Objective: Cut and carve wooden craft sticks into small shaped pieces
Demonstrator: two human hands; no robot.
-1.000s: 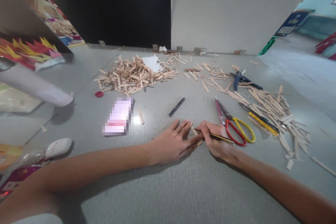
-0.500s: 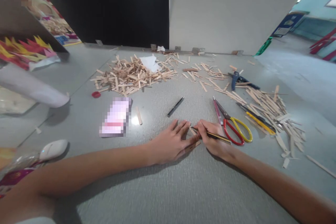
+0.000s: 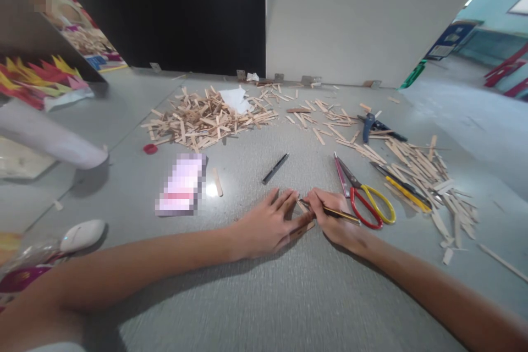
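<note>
My right hand [image 3: 332, 217] is closed around a dark pencil [image 3: 342, 215], its tip down by small wooden sticks [image 3: 303, 206] on the grey table. My left hand [image 3: 268, 224] lies palm down with fingers spread, pressing on the sticks, which its fingers partly cover. A black pen [image 3: 275, 168] lies just beyond my left hand. Scissors [image 3: 367, 198] with one red and one yellow handle rest right of my right hand, beside a dark red tool [image 3: 341, 175]. One loose stick [image 3: 218, 181] lies to the left, near a blurred-out phone [image 3: 181, 184].
A big pile of sticks [image 3: 210, 118] is at the back left, more sticks [image 3: 416, 168] at the right. Around them are blue pliers [image 3: 368, 126], a yellow cutter [image 3: 406, 192], a white mouse [image 3: 83, 235], a paper roll [image 3: 49, 135] and upright panels [image 3: 371, 22].
The pencil in my right hand has tilted or shifted very slightly. My left hand stays where it was.
</note>
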